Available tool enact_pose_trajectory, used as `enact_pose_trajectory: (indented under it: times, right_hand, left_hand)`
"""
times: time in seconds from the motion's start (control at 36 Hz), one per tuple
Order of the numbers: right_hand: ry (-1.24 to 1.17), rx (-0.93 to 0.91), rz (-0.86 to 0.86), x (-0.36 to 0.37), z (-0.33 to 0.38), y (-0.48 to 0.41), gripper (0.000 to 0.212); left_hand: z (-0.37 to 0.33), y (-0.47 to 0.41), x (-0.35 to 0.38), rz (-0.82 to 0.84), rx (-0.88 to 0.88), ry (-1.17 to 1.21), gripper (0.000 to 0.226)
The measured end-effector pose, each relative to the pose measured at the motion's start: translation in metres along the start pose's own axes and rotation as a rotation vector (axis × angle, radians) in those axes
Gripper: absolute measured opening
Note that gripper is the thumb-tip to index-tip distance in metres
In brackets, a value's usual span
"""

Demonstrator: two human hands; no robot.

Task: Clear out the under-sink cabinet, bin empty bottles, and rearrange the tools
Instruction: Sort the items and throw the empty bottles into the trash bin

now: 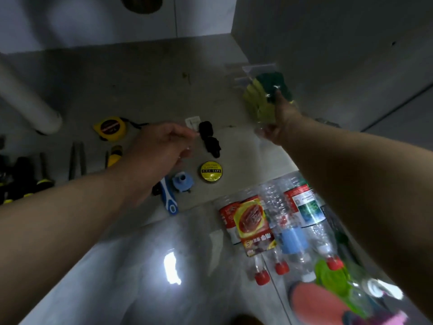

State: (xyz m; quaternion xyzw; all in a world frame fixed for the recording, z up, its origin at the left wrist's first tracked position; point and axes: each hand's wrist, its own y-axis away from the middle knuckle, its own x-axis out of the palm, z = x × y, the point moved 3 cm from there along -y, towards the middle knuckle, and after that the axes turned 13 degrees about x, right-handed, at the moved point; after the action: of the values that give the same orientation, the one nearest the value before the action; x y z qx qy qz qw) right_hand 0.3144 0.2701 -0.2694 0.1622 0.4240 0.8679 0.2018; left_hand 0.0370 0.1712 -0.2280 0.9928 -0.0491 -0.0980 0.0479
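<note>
A: Right grip?
B: Right grip (282,113) holds a clear bag of sponges (257,102), green and yellow, close to the cabinet's right wall (328,66). Can't tell if the bag is lifted.
A: Left grip?
B: Left grip (161,146) is loose, with the fingers slightly curled and nothing in it. It hovers over the cabinet floor (140,78), fingertips just beside two black lumps (209,139) and a small white tag (192,121).
A: Around that?
B: PVC tape roll (211,171) is near the lumps. Blue fitting (182,181) and blue-white handled tool (168,198) sit partly under the left wrist. Tape measure (109,129) is further left, then a yellow-handled tool (114,153). Dark tools (25,174) lie in a row at the far left, below a grey pipe (25,99).
A: Bottles?
B: Clear bottles (276,221) lie side by side in front of the cabinet, under the right arm, red caps towards the camera.
</note>
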Motion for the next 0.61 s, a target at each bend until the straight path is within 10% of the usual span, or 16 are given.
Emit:
enact_pose_trajectory:
  times: [0.08,0.39,0.61]
  right_hand:
    - [-0.033,-0.013,-0.053,0.003,-0.003,-0.001,0.024]
    - [-0.227,0.005,0.008,-0.023,-0.043,0.058,0.012]
    - [-0.128,0.029,0.109,-0.044,-0.076,0.115,0.012]
  left_hand:
    - [0.002,0.001,0.005,-0.007,-0.010,0.010,0.021]
    - [-0.017,0.011,0.058,0.126,-0.132,0.065,0.009]
    - [-0.039,0.030,0.106,0.290,-0.225,0.358,0.057]
